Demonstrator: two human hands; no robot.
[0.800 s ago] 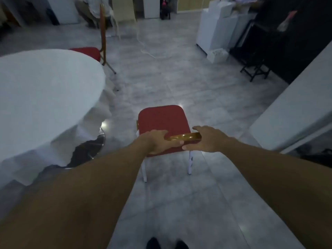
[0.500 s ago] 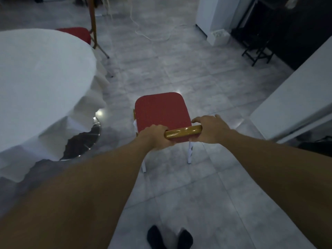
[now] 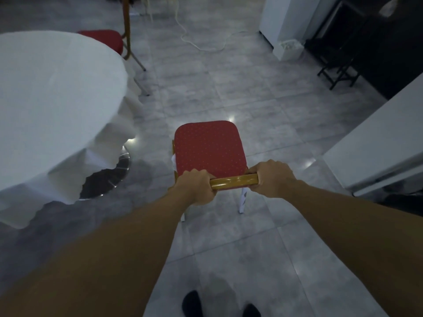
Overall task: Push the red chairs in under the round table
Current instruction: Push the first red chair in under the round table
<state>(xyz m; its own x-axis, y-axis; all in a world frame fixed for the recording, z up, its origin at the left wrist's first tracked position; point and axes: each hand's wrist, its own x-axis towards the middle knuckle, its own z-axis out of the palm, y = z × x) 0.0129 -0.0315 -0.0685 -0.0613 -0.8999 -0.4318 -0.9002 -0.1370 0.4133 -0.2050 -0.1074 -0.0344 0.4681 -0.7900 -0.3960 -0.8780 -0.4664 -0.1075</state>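
A red chair (image 3: 209, 148) with a gold frame stands on the tiled floor in front of me, to the right of the round table (image 3: 52, 92), which is draped in a white cloth. My left hand (image 3: 195, 187) and my right hand (image 3: 272, 178) both grip the gold top bar of the chair's back, one at each end. The chair's seat faces away from me, apart from the table. A second red chair (image 3: 104, 40) stands at the table's far side, its seat partly tucked under the cloth.
A white counter (image 3: 375, 143) runs along the right. White boxes (image 3: 286, 26) and a black metal stand (image 3: 338, 69) are at the far right. A white cable (image 3: 196, 44) lies on the floor ahead. The table's metal base (image 3: 107, 179) shows under the cloth.
Both hands went from resting on the chair's top bar to gripping it firmly. The view tilted downward, and my feet came into view.
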